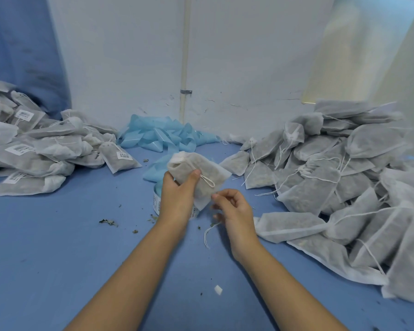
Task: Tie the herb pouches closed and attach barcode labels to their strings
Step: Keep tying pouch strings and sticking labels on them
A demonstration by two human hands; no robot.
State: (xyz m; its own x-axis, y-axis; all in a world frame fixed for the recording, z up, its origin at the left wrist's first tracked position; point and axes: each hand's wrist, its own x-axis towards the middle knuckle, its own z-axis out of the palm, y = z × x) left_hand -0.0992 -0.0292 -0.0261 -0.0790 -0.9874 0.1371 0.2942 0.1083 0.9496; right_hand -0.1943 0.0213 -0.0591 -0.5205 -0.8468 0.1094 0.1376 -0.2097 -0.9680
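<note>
head view: the left hand (177,199) grips a pouch (196,173) in mid-air over the blue table (58,247), thumb pressed on its front, fingers curled behind. the pouch's long axis runs from far left, where its gathered mouth sits, to near right, where its bottom corner ends just beside the right hand (234,209). a loop of string (207,180) lies on the pouch face just right of the left thumb. the right hand's fingers are curled, seemingly pinching a string end (207,235) that dangles below; the pinch itself is blurred. the loop lies far and left of the right hand, so that hand looks better placed to pull it. labelled pouches (34,149) pile far left, unlabelled pouches (332,177) right.
</note>
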